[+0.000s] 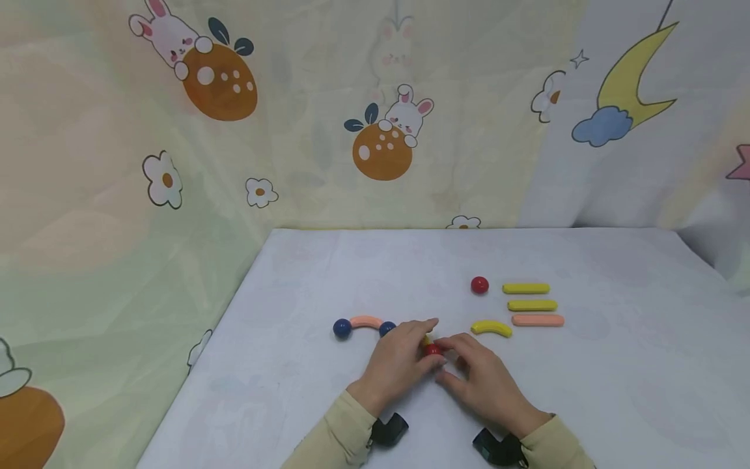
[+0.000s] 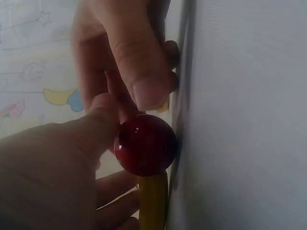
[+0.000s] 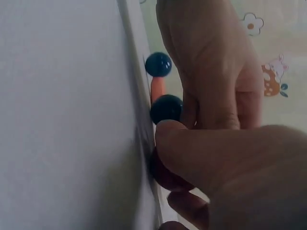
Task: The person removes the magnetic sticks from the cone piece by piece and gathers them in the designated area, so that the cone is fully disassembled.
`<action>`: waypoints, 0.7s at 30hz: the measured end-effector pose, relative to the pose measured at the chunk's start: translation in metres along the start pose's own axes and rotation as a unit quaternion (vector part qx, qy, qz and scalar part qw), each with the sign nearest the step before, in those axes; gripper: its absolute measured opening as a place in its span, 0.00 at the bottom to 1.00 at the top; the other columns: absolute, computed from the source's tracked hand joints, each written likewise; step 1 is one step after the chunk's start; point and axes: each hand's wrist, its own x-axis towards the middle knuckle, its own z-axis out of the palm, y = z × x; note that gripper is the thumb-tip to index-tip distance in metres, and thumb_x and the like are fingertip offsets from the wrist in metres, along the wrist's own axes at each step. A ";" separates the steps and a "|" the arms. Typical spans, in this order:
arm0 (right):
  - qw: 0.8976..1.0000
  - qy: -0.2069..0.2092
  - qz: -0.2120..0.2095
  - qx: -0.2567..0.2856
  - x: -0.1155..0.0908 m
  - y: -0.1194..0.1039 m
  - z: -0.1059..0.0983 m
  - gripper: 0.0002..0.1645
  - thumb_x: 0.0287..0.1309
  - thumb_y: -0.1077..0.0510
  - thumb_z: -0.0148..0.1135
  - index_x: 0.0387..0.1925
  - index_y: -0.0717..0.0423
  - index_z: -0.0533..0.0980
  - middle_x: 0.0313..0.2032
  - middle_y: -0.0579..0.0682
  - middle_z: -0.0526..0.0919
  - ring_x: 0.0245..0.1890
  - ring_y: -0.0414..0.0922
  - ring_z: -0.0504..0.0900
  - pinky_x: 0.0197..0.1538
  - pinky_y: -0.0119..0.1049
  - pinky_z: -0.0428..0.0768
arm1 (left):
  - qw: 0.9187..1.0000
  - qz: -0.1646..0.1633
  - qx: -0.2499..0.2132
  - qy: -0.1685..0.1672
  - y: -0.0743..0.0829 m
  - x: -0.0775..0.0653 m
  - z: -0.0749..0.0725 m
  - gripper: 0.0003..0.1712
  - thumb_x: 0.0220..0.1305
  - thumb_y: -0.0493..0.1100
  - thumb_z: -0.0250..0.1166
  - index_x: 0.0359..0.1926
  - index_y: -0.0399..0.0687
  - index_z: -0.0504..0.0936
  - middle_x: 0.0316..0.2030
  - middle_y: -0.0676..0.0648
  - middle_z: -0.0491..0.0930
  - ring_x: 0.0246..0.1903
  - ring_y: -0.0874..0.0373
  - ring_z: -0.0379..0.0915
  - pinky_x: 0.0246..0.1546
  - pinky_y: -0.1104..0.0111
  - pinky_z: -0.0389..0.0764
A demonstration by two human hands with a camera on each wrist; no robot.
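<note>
My left hand [image 1: 398,358] curls around a yellow stick [image 2: 153,201], its fingers behind the stick and its thumb beside a red ball [image 2: 145,146]. The stick meets the ball at one end; most of it is hidden in the head view. From the other side my right hand [image 1: 486,381] pinches the red ball between thumb and fingers, partly covering it in the right wrist view. Just left of the hands, a curved pink stick [image 1: 366,322] joins two dark blue balls [image 1: 342,329], the nearer one partly behind my left hand.
Right of the hands lies a curved yellow stick [image 1: 491,328]. Farther back are a loose red ball [image 1: 479,284], two straight yellow sticks [image 1: 526,288] and a straight pink stick [image 1: 538,320]. All lie on a white table [image 1: 633,365] before a printed cloth backdrop [image 1: 305,124].
</note>
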 end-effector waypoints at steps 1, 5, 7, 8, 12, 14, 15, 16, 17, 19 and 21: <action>1.000 -0.001 0.003 -0.004 0.000 -0.002 0.001 0.29 0.39 0.47 0.72 0.48 0.39 0.74 0.40 0.30 0.73 0.30 0.32 0.70 0.33 0.26 0.73 | 1.000 0.001 -0.009 -0.003 0.001 0.000 0.000 0.33 0.58 0.61 0.56 0.62 0.55 0.65 0.47 0.56 0.76 0.43 0.67 0.71 0.47 0.72 0.72; 0.999 0.003 0.020 -0.027 0.001 -0.005 0.003 0.26 0.40 0.45 0.71 0.46 0.38 0.75 0.37 0.29 0.72 0.29 0.33 0.69 0.32 0.26 0.71 | 1.000 0.015 -0.025 0.008 0.004 0.001 0.000 0.25 0.66 0.53 0.50 0.61 0.54 0.66 0.46 0.56 0.76 0.43 0.68 0.70 0.46 0.72 0.72; 0.999 0.006 0.023 -0.031 0.001 -0.005 0.002 0.25 0.41 0.47 0.71 0.45 0.39 0.75 0.36 0.30 0.73 0.28 0.33 0.68 0.30 0.26 0.70 | 0.999 0.029 -0.010 0.030 0.003 0.001 0.000 0.21 0.65 0.48 0.53 0.58 0.53 0.70 0.46 0.56 0.76 0.48 0.66 0.69 0.51 0.71 0.70; 0.999 0.006 0.022 -0.032 0.002 -0.005 0.002 0.24 0.41 0.48 0.71 0.44 0.39 0.75 0.36 0.30 0.73 0.27 0.34 0.68 0.30 0.25 0.70 | 0.998 0.033 -0.001 0.046 0.002 0.001 -0.001 0.20 0.63 0.45 0.55 0.56 0.52 0.73 0.45 0.55 0.76 0.49 0.64 0.69 0.52 0.70 0.69; 0.999 0.008 0.023 -0.037 0.002 -0.003 0.000 0.24 0.42 0.49 0.70 0.45 0.40 0.75 0.35 0.30 0.73 0.26 0.33 0.68 0.29 0.25 0.69 | 0.996 -0.001 0.049 0.076 -0.005 0.000 0.000 0.15 0.56 0.44 0.62 0.46 0.51 0.79 0.41 0.55 0.77 0.46 0.60 0.70 0.52 0.66 0.68; 0.998 0.015 0.029 -0.046 0.001 -0.002 0.000 0.23 0.43 0.50 0.69 0.45 0.41 0.75 0.34 0.31 0.73 0.26 0.33 0.68 0.28 0.25 0.69 | 0.995 -0.033 0.066 0.074 -0.008 0.000 0.001 0.13 0.54 0.45 0.64 0.43 0.51 0.80 0.37 0.55 0.77 0.41 0.60 0.71 0.47 0.65 0.69; 0.998 0.019 0.032 -0.050 0.000 -0.002 -0.001 0.23 0.43 0.50 0.69 0.45 0.42 0.75 0.34 0.31 0.73 0.25 0.33 0.67 0.28 0.26 0.69 | 0.994 -0.048 0.076 0.068 -0.010 -0.001 0.003 0.13 0.54 0.46 0.65 0.42 0.52 0.80 0.36 0.56 0.77 0.39 0.60 0.71 0.44 0.66 0.69; 0.998 0.023 0.036 -0.054 0.000 -0.001 -0.002 0.23 0.43 0.51 0.69 0.46 0.42 0.75 0.34 0.32 0.73 0.25 0.34 0.67 0.27 0.26 0.69 | 0.993 -0.061 0.079 0.063 -0.011 -0.001 0.004 0.12 0.54 0.47 0.65 0.41 0.53 0.81 0.35 0.56 0.76 0.37 0.61 0.70 0.41 0.66 0.69; 0.997 0.026 0.040 -0.058 0.000 0.000 -0.003 0.23 0.44 0.52 0.68 0.46 0.43 0.75 0.34 0.33 0.73 0.25 0.34 0.67 0.27 0.26 0.69 | 0.992 -0.069 0.082 0.060 -0.011 -0.001 0.005 0.12 0.53 0.48 0.66 0.40 0.53 0.81 0.34 0.57 0.76 0.35 0.61 0.69 0.39 0.67 0.69; 0.996 0.030 0.048 -0.067 0.000 0.000 -0.003 0.25 0.43 0.51 0.68 0.47 0.44 0.75 0.36 0.35 0.75 0.25 0.35 0.67 0.28 0.27 0.69 | 0.992 -0.083 0.077 0.052 -0.011 -0.001 0.005 0.12 0.53 0.49 0.66 0.40 0.54 0.81 0.33 0.57 0.76 0.33 0.61 0.68 0.35 0.68 0.68; 0.995 0.028 0.060 -0.073 0.000 0.001 -0.004 0.27 0.43 0.50 0.69 0.48 0.45 0.74 0.38 0.37 0.76 0.25 0.35 0.67 0.28 0.29 0.69 | 0.992 -0.094 0.066 0.044 -0.010 -0.001 0.005 0.12 0.52 0.50 0.66 0.39 0.55 0.82 0.33 0.57 0.76 0.32 0.62 0.67 0.33 0.70 0.69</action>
